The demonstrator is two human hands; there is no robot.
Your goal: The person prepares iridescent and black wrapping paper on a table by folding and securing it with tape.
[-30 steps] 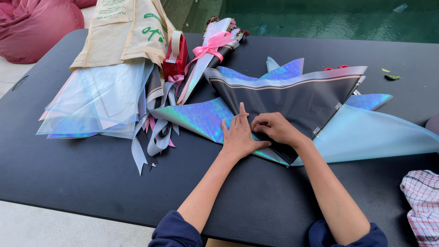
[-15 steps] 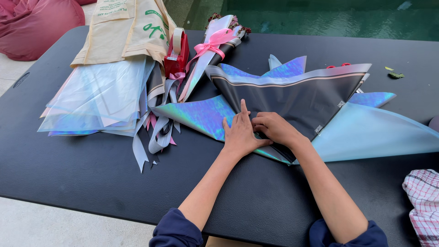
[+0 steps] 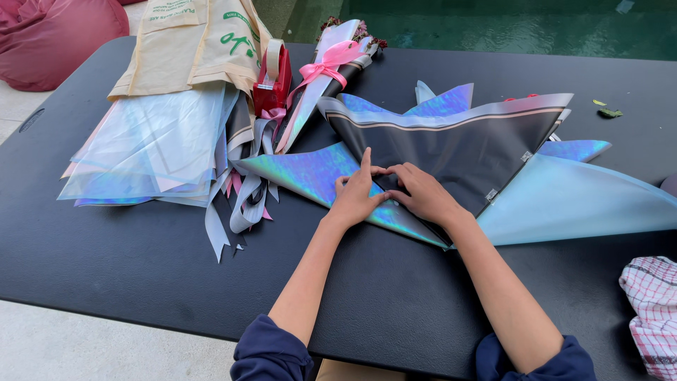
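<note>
We press our left hand [image 3: 355,194] and right hand [image 3: 422,194], fingers flat, on the dark wrapping sheet [image 3: 458,144] over iridescent paper [image 3: 310,173] on the black bench [image 3: 141,247], pinching nothing.

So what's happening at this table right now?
A person leans over a black table, both hands pressed flat on layered wrapping sheets. The left hand rests on the iridescent sheet, index finger raised; the right hand sits beside it where the dark bordered sheet narrows to a point. A pale blue sheet lies underneath to the right. Further left are a stack of clear sheets, loose ribbons, a red tape dispenser and a wrapped bouquet with a pink bow.
</note>
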